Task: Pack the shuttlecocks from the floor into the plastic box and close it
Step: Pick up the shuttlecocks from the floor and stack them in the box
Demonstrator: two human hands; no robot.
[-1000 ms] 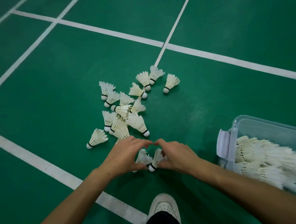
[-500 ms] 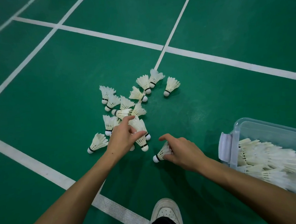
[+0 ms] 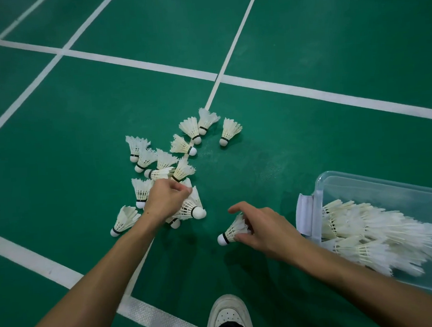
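Observation:
Several white feather shuttlecocks (image 3: 183, 145) lie scattered on the green court floor ahead of me. My left hand (image 3: 165, 200) is closed around a shuttlecock (image 3: 191, 209) at the near edge of the pile, cork pointing right. My right hand (image 3: 263, 230) pinches the feathers of a single shuttlecock (image 3: 230, 233) a little to the right, its cork pointing left. The clear plastic box (image 3: 378, 191) stands open at the right, holding several nested rows of shuttlecocks (image 3: 371, 237). No lid is in view.
White court lines (image 3: 138, 64) cross the green floor. My white shoe (image 3: 228, 314) is at the bottom centre, just below my hands. A white latch flap (image 3: 305, 214) hangs on the box's left end.
My hands have parted from the spot near my shoe. The left moved up into the pile and closed on a shuttlecock; the right drifted right with one shuttlecock.

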